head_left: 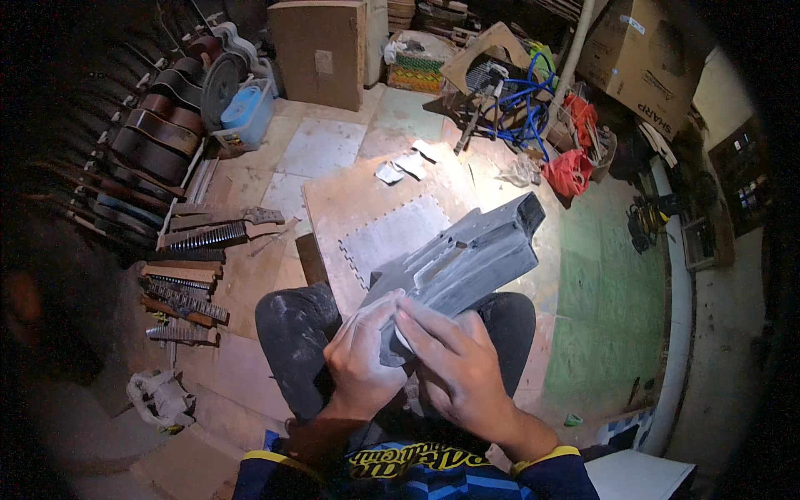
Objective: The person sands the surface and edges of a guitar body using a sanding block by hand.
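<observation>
A dusty grey, angular piece that looks like an electric guitar body (479,265) lies tilted across my knees, its far end pointing up and to the right. My left hand (364,354) is closed around its near end, thumb and fingers white with dust. Bent over the same end, my right hand (458,358) has its fingers pressed together against the surface, close to the left fingertips. A thin pale edge shows under the right fingers; what it belongs to is mostly hidden. A slot and small recesses show in the grey face.
Several guitar necks (187,287) lie on the floor at left, below a row of hanging guitars (158,133). Ahead are a foam mat (396,237) on a board and crumpled white scraps (408,164). Blue hose (517,104) and a red bag (569,172) lie at far right.
</observation>
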Demonstrator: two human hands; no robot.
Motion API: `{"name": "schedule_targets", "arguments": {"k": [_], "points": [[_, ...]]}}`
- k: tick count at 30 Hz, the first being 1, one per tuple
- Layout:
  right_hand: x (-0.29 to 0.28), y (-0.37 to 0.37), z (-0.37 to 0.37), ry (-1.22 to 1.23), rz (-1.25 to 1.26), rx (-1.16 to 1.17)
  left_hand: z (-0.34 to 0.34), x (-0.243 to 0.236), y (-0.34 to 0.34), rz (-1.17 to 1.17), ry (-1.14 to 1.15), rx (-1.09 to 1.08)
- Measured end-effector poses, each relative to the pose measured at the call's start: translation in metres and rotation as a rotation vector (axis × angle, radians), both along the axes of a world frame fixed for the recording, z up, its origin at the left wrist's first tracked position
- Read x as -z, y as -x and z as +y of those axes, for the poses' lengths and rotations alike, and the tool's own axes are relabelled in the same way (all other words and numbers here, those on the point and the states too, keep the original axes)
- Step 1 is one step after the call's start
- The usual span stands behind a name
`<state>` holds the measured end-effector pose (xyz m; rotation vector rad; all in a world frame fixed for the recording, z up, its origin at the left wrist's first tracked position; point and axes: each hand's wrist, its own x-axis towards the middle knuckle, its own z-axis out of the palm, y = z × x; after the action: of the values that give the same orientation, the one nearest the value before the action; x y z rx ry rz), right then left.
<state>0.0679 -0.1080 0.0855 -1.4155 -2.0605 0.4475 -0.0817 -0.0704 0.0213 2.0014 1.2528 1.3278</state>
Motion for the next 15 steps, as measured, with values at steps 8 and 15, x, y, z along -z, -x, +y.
{"name": "schedule_targets", "arguments": {"k": [8,15], "points": [[0.002,0.006,0.005,0.001,0.001,0.031,-0.002,0.003,0.000,-0.020,0.041,-0.041],[0.006,0.004,-0.004,-0.010,0.035,0.038,-0.002,-0.002,0.002,-0.045,0.087,0.013]]}}
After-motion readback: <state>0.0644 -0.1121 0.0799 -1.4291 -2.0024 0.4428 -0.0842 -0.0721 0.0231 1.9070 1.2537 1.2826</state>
